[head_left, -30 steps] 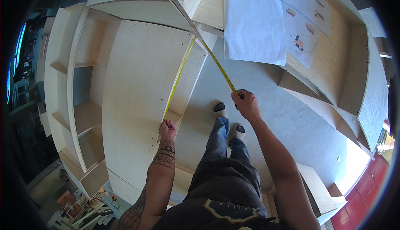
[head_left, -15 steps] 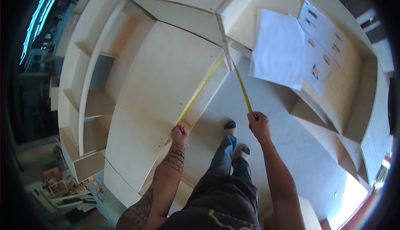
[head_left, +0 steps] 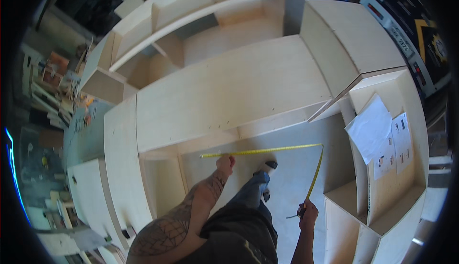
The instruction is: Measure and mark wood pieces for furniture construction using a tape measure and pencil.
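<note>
A yellow tape measure's blade [head_left: 267, 149] is stretched out in front of me over the grey floor. My left hand [head_left: 225, 162] is closed, pinching the blade a little way in from its free end, which sticks out to the left. From there the blade runs right, then folds sharply and comes back down to the dark tape case in my right hand [head_left: 308, 211]. That hand is closed around the case. Just beyond the blade lies a pale plywood cabinet [head_left: 229, 99] with a broad flat panel; neither hand touches it.
An open plywood shelf unit [head_left: 201, 10] stands behind the panel. At right, a plywood unit [head_left: 368, 211] carries printed sheets [head_left: 401, 142] and a blank white sheet [head_left: 370, 128]. Offcuts [head_left: 48, 92] are heaped far left. My shoes [head_left: 270, 164] stand on the floor between the units.
My view has turned to the right. The blade has come off the cabinet's edge and now hangs over the floor, its fold farther from the wood. Both hands still hold the tape measure.
</note>
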Action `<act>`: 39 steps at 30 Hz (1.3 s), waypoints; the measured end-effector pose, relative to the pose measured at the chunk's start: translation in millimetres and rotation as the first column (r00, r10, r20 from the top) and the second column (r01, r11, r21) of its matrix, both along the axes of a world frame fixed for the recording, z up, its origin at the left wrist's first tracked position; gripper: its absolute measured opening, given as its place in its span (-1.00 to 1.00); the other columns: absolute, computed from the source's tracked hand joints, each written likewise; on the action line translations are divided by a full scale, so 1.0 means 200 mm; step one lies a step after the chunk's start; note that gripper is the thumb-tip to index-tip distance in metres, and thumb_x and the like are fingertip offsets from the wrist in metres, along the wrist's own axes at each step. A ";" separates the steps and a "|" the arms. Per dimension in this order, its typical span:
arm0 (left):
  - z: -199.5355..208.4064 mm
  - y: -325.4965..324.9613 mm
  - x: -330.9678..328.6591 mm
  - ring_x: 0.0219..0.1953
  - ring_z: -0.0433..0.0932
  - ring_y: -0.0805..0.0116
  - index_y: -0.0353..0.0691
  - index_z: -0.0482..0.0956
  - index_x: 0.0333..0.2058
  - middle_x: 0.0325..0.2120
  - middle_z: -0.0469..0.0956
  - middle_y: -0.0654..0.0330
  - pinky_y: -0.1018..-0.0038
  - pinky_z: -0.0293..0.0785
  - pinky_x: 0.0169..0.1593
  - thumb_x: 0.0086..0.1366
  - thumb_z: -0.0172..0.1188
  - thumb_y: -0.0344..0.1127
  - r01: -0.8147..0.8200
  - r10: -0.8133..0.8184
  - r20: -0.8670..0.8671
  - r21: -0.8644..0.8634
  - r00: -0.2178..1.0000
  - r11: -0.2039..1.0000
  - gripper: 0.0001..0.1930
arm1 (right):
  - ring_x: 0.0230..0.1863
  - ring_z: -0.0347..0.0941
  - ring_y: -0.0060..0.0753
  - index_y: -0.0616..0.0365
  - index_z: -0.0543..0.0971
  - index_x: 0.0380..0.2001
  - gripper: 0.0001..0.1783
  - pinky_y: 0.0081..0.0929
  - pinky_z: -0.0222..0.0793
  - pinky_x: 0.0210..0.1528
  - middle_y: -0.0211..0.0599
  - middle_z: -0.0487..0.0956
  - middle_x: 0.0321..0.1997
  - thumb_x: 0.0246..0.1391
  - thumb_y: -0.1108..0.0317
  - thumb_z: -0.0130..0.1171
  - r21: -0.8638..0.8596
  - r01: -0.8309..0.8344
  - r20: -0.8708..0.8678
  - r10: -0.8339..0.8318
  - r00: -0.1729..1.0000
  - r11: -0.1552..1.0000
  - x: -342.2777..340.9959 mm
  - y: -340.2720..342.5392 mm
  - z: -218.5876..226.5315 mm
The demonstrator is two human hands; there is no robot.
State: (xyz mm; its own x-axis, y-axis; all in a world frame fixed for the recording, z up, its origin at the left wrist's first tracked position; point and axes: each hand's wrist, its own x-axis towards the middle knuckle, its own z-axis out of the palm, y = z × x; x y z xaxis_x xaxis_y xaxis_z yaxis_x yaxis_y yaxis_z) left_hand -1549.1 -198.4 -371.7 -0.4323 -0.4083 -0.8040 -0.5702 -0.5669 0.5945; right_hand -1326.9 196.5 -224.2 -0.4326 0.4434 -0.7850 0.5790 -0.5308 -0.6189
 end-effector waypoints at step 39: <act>-0.24 -2.52 -0.05 -0.33 0.67 0.46 -0.09 0.53 -0.04 -0.28 0.69 0.24 0.52 0.66 -0.25 0.49 0.11 -0.43 -0.233 0.229 -0.070 -0.052 0.971 0.971 -0.86 | -0.43 0.44 -0.66 0.37 0.68 -0.06 -0.55 -0.58 0.34 -0.42 -0.41 0.62 -0.39 0.24 0.13 0.31 0.145 -0.441 0.166 0.418 0.893 0.886 -0.43 -1.89 0.08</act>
